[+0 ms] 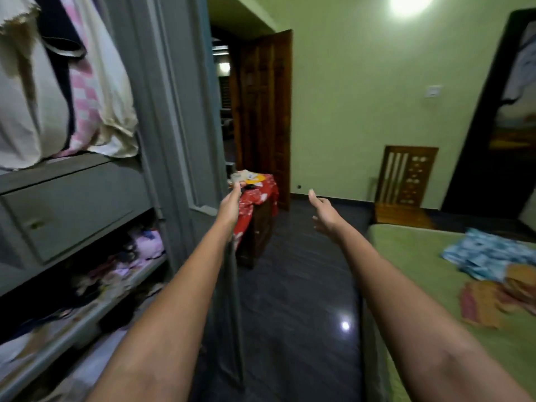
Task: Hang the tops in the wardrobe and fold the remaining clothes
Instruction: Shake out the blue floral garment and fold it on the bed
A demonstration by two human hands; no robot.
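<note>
Left hand [231, 205]: grip closed on the thin edge of the grey panelled wardrobe door [203, 117]. Right hand [324, 211]: grip wide, fingers spread, empty. Crumpled blue-and-white patterned garment [490, 253] and orange-pink printed cloth [499, 297] lie on the green bed [412, 256]. Soft cream and pink-checked tops [87, 91] hang inside.

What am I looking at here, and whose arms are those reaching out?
There is no machine here. A person wears a wide-angle camera on the head, so you see their own bare arms from above. The left hand grips the edge of the grey wardrobe door, which stands open. The right hand is open in the air and holds nothing. Inside the wardrobe, pale clothes hang above a drawer and shelves crammed with more clothes. On the right is a green bed, with a blue patterned garment and an orange one lying loose on it. Behind stands a small cabinet under a red cloth.
</note>
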